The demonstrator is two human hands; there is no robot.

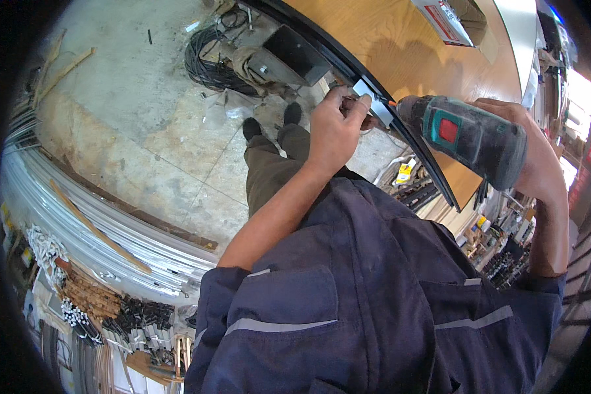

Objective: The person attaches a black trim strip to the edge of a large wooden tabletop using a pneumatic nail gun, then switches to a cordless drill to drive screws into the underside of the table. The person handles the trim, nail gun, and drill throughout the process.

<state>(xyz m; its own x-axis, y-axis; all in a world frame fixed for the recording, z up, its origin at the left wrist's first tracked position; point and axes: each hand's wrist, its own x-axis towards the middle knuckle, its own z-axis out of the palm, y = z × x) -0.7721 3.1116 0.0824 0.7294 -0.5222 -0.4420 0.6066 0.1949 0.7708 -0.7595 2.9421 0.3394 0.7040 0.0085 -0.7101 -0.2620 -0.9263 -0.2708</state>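
Note:
My right hand [522,118] is wrapped round the grip of a dark cordless drill [476,141] with green and red parts. The drill's nose points left, and its orange-tipped bit meets or nearly meets a small pale metal plate [381,113]. My left hand [340,121] pinches that plate between thumb and fingers, against the edge of a long black profile [414,144]. The profile runs along the border of a wood-topped table [400,49]. Whether the bit touches the plate, I cannot tell.
An opened carton [450,23] lies on the table. Below it stand a dark metal box [295,56] and coiled black cable [210,62] on the concrete floor. Long silver profiles [111,223] are stacked at the left. More bundled stock [144,328] lies at the lower left.

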